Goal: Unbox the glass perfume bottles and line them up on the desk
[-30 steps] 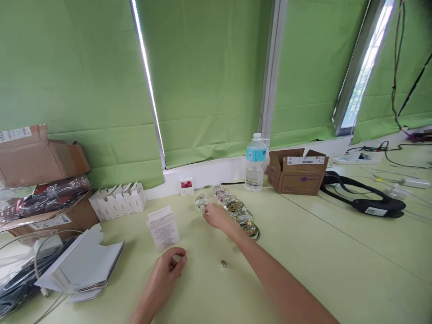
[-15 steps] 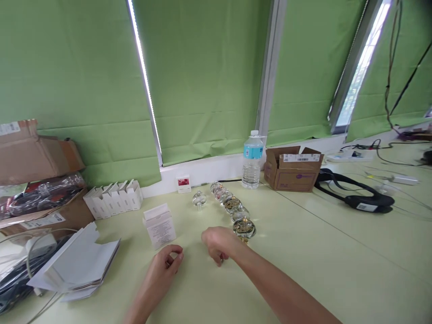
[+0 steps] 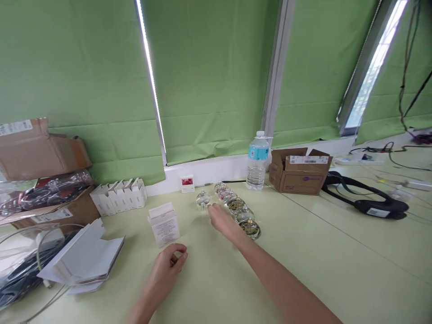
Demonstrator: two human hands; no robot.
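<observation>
My right hand [image 3: 222, 220] reaches forward over the table, its fingers closed beside the lower end of a clear round glass piece with a short stem [image 3: 203, 198]. From this angle the fingertips are hidden, so I cannot tell whether they hold or touch it. A slanting row of small round glass bottles [image 3: 236, 206], some with gold-coloured decoration, stands just right of that hand. My left hand [image 3: 171, 264] hovers or rests near the table with fingers curled and thumb close to the index finger; nothing shows in it. Beyond it stands a white printed carton [image 3: 164, 225].
Several small white boxes [image 3: 119, 197] and folded white card [image 3: 84, 261] lie on the left, near brown cartons [image 3: 43, 153]. At the back are a small white card with a red picture [image 3: 186, 184], a water bottle [image 3: 257, 162] and an open cardboard box [image 3: 300, 173]. A black headset [image 3: 374, 204] lies right.
My right hand has moved forward from the near end of the bottle row to the lone glass piece. My left hand has stayed almost in place. The view has shifted slightly.
</observation>
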